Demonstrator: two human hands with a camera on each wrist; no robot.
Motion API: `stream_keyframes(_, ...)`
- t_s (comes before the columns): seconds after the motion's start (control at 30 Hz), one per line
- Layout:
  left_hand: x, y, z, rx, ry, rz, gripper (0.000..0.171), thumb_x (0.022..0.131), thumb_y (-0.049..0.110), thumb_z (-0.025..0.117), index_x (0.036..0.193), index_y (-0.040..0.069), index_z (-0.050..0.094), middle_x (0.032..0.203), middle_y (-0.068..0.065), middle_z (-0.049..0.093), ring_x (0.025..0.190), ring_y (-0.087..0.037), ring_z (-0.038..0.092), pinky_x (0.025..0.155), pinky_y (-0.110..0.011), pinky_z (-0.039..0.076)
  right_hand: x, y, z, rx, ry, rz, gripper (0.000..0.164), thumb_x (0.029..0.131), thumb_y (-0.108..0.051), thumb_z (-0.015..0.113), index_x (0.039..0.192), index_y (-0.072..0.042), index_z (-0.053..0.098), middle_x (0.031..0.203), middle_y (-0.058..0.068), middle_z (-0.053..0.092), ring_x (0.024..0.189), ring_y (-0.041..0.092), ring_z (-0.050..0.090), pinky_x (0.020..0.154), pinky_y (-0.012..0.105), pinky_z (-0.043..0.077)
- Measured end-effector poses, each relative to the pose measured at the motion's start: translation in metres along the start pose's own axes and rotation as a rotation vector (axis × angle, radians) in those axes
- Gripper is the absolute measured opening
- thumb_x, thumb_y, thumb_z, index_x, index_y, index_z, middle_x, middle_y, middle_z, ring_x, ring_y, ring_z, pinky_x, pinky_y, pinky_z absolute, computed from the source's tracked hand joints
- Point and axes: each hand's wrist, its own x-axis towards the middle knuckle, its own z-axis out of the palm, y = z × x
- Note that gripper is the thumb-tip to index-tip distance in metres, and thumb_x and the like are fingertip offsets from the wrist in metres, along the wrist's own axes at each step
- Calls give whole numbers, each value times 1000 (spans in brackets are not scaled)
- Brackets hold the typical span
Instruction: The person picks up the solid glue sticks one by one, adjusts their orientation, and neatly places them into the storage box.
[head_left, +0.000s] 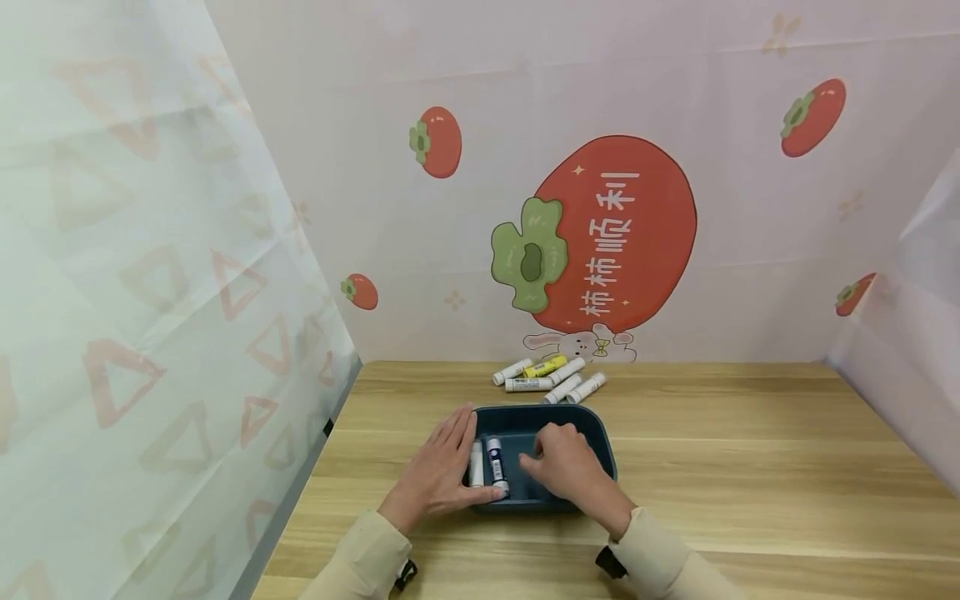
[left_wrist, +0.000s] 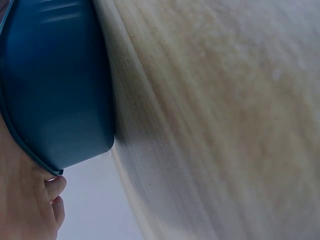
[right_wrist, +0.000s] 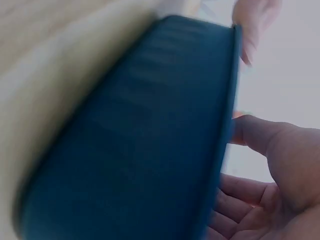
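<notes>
A dark blue tray (head_left: 517, 419) stands on the table in front of me. Inside it, along the left side, lie a white glue stick (head_left: 477, 468) and a navy glue stick (head_left: 496, 463) with white ends. My left hand (head_left: 441, 467) rests on the tray's left rim, fingers extended forward and thumb across the near corner by the navy stick. Over the right part of the tray, my right hand (head_left: 564, 461) has loosely bent fingers. In the right wrist view its thumb (right_wrist: 252, 134) and fingers are apart; the tray wall hides some fingertips, and nothing held shows.
Behind the tray is a loose group of several white glue sticks (head_left: 528, 384) with a yellow glue stick (head_left: 545, 367) among them. The wooden table (head_left: 720, 450) ends at a printed wall cloth (head_left: 465, 225). Another cloth (head_left: 150, 333) hangs along the left side.
</notes>
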Motion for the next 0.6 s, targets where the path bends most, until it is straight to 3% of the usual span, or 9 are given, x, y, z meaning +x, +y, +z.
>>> stream_keyframes(0.17,-1,0,-1,-22,-2,-3,126,86,90,50,169,1,16,179,-15,13,167,-31,16,133,-52,24,4,9,-21,-19,63,3,22,93,-23,82,81,-5,78,70,2,69,56,9,57,55,28,52)
stream_keyframes(0.33,-1,0,-1,-29,4,-1,126,86,90,50,169,1,15,179,-15,12,167,-31,15,134,-52,23,14,26,-44,-45,101,22,38,94,-23,80,62,-9,65,54,-5,43,49,10,41,49,24,32)
stream_keyframes(0.43,-1,0,0,-26,11,5,127,86,91,48,169,1,15,179,-15,13,167,-31,16,134,-52,23,21,36,-58,-57,117,29,41,95,-21,78,59,-9,62,52,-5,37,47,11,37,48,23,27)
stream_keyframes(0.6,-1,0,0,-34,8,8,127,86,92,48,169,3,13,179,-16,13,167,-31,16,134,-52,23,33,49,-73,-84,110,33,30,95,-21,77,71,-3,73,54,-2,48,49,13,46,47,23,33)
